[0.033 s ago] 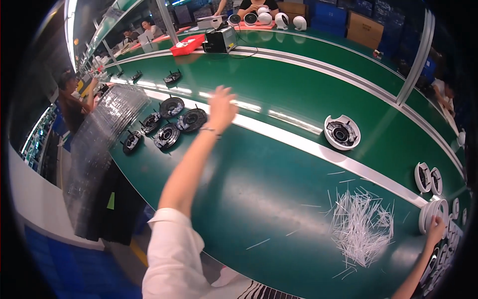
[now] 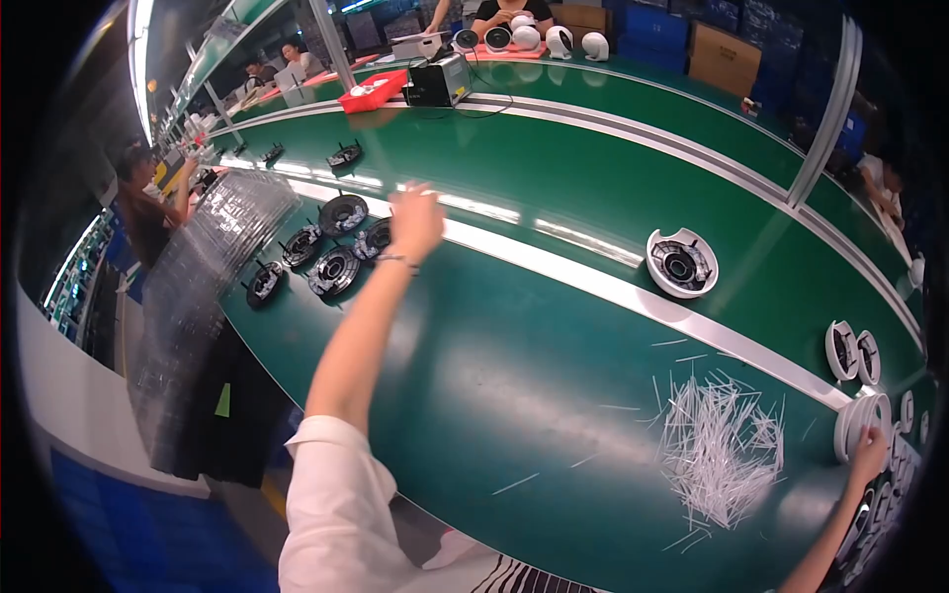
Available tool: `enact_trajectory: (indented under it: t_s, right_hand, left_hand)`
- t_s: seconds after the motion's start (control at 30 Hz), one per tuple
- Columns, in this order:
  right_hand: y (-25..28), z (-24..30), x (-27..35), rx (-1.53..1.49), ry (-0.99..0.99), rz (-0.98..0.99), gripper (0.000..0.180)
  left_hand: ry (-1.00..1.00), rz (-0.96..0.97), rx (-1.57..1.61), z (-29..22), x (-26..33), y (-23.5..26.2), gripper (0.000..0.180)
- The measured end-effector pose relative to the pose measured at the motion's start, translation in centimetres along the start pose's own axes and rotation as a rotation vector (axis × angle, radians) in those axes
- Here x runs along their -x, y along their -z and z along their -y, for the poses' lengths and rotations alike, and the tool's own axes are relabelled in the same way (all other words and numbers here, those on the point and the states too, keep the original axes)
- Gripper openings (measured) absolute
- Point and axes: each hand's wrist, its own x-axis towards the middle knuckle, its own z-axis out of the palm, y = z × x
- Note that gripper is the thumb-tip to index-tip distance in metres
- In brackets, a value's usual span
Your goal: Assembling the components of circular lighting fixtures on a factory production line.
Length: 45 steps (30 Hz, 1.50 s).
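Observation:
My left hand (image 2: pixel 417 225) is over the right side of a cluster of black round parts, its fingers loosely apart and nothing seen in them. It partly covers one black round part (image 2: pixel 370 240); beside that lie several more, such as one black disc (image 2: pixel 343 212) and another below (image 2: pixel 333 270), each with thin upright posts. At the far right my right hand (image 2: pixel 869 455) grips the edge of a white round housing (image 2: pixel 846 427) that stands on its side; its fingertips are small and partly hidden.
A loose heap of thin white sticks (image 2: pixel 717 450) lies on the green table (image 2: pixel 494 395). A white housing with a black insert (image 2: pixel 680 264) sits beyond the white rail (image 2: pixel 554 265). More white housings (image 2: pixel 840 350) stand right. Clear plastic trays (image 2: pixel 213 237) are left. People work across the line.
My left hand has moved a little left and down, and now covers part of the rightmost black disc. My right hand stays on the white housing.

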Motion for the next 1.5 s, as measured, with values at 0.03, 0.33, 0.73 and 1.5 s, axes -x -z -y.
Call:
enact_trajectory:
  t_s: [0.03, 0.33, 0.73, 1.5]
  right_hand:
    - [1.3, 1.4, -0.2, 0.015, -0.043, 0.035, 0.031]
    - [8.5, 0.4, 0.0, -0.15, -0.042, -0.289, 0.03]
    - [20.3, 23.2, 16.6, -0.581, 0.794, -0.108, 0.023]
    - [20.1, 26.3, 23.2, -0.508, 0.925, 0.739, 0.106]
  left_hand:
    - [0.173, 0.223, -0.004, 2.3, -0.1, 1.7, 0.024]
    - [0.293, 0.437, 0.081, 10.1, 0.1, -0.1, 0.059]
    - [0.375, 0.584, 0.33, 9.8, -1.4, -0.3, 0.04]
    - [0.713, 0.807, 2.093, -23.1, 13.5, 12.1, 0.032]
